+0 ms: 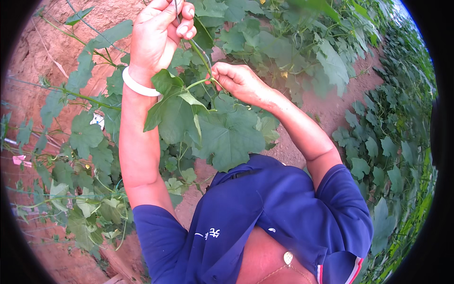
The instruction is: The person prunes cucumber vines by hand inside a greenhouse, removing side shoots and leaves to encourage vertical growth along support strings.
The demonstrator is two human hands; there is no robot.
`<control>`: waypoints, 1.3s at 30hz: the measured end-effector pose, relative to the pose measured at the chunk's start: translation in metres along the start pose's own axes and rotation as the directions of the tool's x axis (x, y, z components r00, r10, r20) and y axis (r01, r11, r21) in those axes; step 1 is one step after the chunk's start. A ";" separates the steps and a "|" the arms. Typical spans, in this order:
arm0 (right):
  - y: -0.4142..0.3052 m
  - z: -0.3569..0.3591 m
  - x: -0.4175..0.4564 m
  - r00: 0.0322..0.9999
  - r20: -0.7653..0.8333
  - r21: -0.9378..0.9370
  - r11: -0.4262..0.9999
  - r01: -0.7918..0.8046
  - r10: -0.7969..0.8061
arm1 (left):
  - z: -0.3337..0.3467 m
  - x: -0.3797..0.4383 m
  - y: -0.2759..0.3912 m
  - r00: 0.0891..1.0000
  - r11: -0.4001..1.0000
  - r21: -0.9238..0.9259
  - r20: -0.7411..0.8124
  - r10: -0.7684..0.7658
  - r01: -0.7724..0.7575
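At the top of the head view my left hand point(163, 32), with a white bangle on its wrist, has its fingers closed on a thin dark string point(177, 12) that runs down beside a green vine stem point(200, 53). Lower and to the right, my right hand point(237, 81) pinches the stem and string near a leaf joint. A broad lobed leaf point(177, 110) hangs from that joint, over part of my left forearm. Another large leaf point(232, 133) spreads below my right hand. The fingertips of my right hand are partly hidden by the stem.
Leafy vines point(85, 135) on thin lines stand at the left before bare reddish soil point(103, 14). Dense foliage point(276, 42) fills the upper middle. A soil path point(330, 103) separates it from a row of vines point(386, 142) at the right. A pink scrap point(21, 160) lies far left.
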State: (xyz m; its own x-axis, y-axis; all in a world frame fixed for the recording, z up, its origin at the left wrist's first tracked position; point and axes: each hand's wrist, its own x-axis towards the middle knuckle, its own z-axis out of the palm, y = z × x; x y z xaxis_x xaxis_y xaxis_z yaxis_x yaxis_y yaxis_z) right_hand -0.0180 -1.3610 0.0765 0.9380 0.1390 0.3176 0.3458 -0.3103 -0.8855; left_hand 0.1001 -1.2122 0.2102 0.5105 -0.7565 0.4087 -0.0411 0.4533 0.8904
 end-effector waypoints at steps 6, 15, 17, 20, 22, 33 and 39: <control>-0.010 0.003 -0.004 0.989 0.083 0.202 0.970 -0.134 0.120 | -0.010 -0.004 0.003 0.999 0.999 -0.005 -0.001 0.040 -0.040; 0.010 0.017 0.005 0.991 0.132 0.546 0.835 -0.059 -0.016 | -0.014 -0.012 0.010 0.999 0.999 0.026 -0.001 0.034 -0.034; 0.009 0.015 0.006 0.982 0.189 0.573 0.812 -0.111 0.001 | -0.014 -0.016 0.011 0.999 0.999 0.026 0.001 0.032 -0.032; 0.007 0.010 0.010 0.970 0.202 0.457 0.864 -0.213 0.132 | -0.019 -0.017 0.014 0.992 0.988 -0.151 0.127 -0.009 0.028; 0.011 0.009 0.010 0.982 0.096 0.299 0.936 -0.185 0.164 | -0.010 -0.020 0.010 0.999 0.997 -0.067 -0.004 0.045 -0.045; -0.145 0.004 0.031 0.972 -0.135 0.088 0.975 0.204 -0.191 | -0.029 -0.045 -0.031 0.961 0.982 0.179 -0.258 0.103 -0.057; -0.154 0.024 0.144 0.963 0.086 -0.039 0.965 0.259 -0.255 | -0.046 -0.052 -0.044 0.924 0.904 0.411 -0.378 0.054 0.116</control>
State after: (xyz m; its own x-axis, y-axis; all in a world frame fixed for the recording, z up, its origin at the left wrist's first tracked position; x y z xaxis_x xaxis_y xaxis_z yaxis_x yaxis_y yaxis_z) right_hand 0.0627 -1.2705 0.2507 0.8130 0.2937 0.5027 0.5778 -0.3002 -0.7590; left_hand 0.1151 -1.1716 0.1405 0.7943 -0.4968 0.3498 -0.3311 0.1288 0.9348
